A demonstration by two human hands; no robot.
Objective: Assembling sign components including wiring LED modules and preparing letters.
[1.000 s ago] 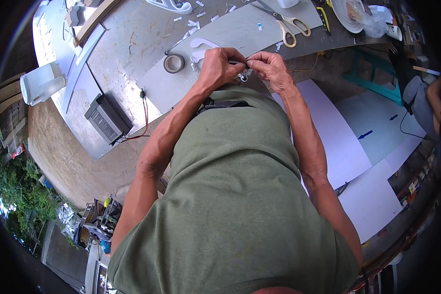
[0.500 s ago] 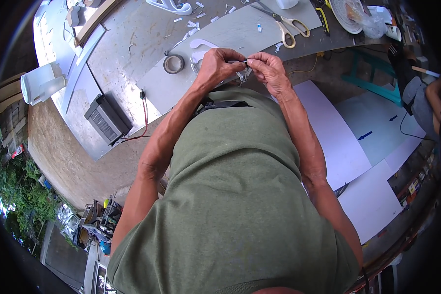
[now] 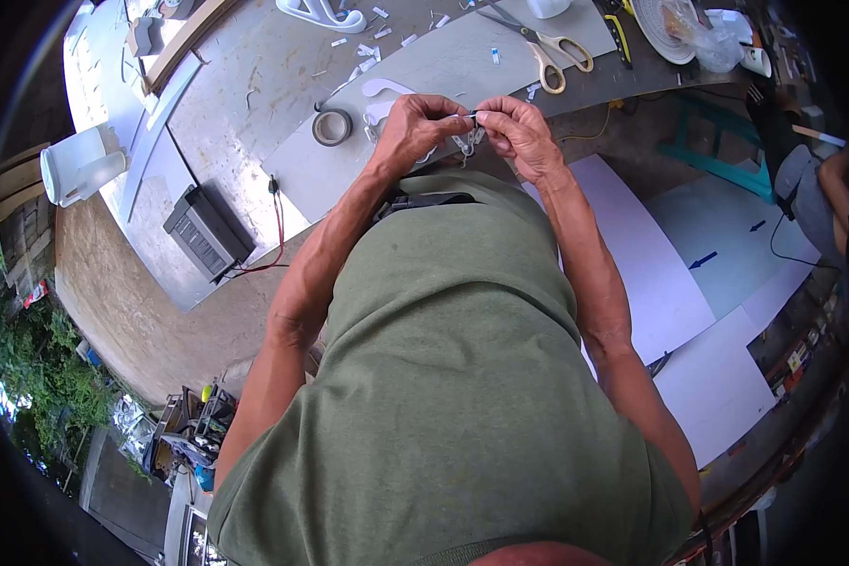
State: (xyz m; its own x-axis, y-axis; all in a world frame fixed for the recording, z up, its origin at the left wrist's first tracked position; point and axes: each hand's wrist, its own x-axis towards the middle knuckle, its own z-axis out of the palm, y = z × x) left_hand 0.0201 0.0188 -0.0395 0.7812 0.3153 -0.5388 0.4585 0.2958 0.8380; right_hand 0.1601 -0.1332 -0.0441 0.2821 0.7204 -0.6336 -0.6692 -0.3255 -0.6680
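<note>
Grey metal sheeting covered the workbench (image 3: 255, 85), and over its near edge the person's two hands met, fingertips pinched tight on a small thin piece (image 3: 472, 117) held between them. The left hand (image 3: 415, 127) had thumb and forefinger pressed together on one end, the other fingers curled in; the right hand (image 3: 519, 132) gripped the other end the same way, with no gap showing between the fingers. What the piece was could not be told — too small — though something pale and stringy (image 3: 464, 143) hung just under it. The piece sat at about 12 o'clock from the person's green shirt (image 3: 443, 377), raised off the bench, not resting on it. At 10 o'clock from the hands lay a roll of tape (image 3: 331, 126), near but apart; at 1 o'clock lay scissors with yellowish handles (image 3: 547, 52), untouched. Small white offcuts (image 3: 363, 49) were scattered at 11 o'clock, which suggested that some cutting was already done. A black box with a red lead (image 3: 203, 231) sat at 8 o'clock, well apart. Judging by the tight two-handed pinch, the fine work on the piece was mid-way — the piece not yet set down, the tape and scissors idle.
</note>
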